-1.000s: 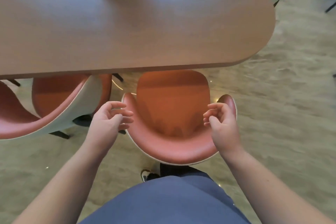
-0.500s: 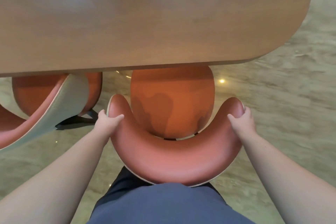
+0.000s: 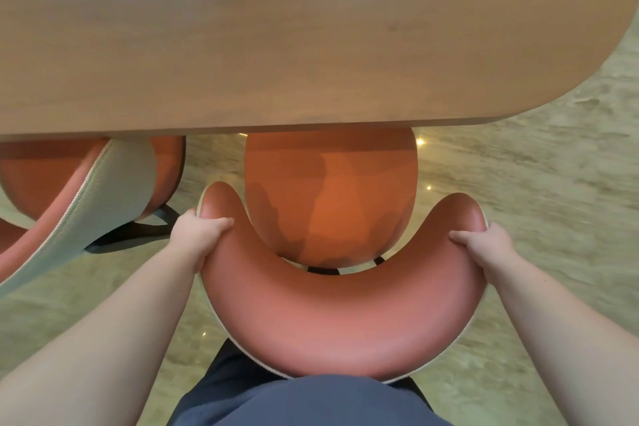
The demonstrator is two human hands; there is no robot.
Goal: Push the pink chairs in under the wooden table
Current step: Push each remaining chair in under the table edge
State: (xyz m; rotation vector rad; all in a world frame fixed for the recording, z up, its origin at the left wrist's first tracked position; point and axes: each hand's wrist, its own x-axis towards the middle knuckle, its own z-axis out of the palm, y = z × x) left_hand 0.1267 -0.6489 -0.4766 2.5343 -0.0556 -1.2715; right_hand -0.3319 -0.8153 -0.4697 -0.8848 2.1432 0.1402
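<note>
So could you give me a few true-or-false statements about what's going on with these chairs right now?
1. Both hands, left and right, grip the curved backrest of the pink chair. True.
2. Its seat is fully hidden under the wooden table. False: only the front edge is under.
3. A second pink chair with a grey outer shell stands to the left. True.
4. The floor is dark carpet. False: pale, glossy stone.

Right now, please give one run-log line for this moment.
left hand: grips chair backrest | right hand: grips backrest | seat: partly under wooden table
</note>
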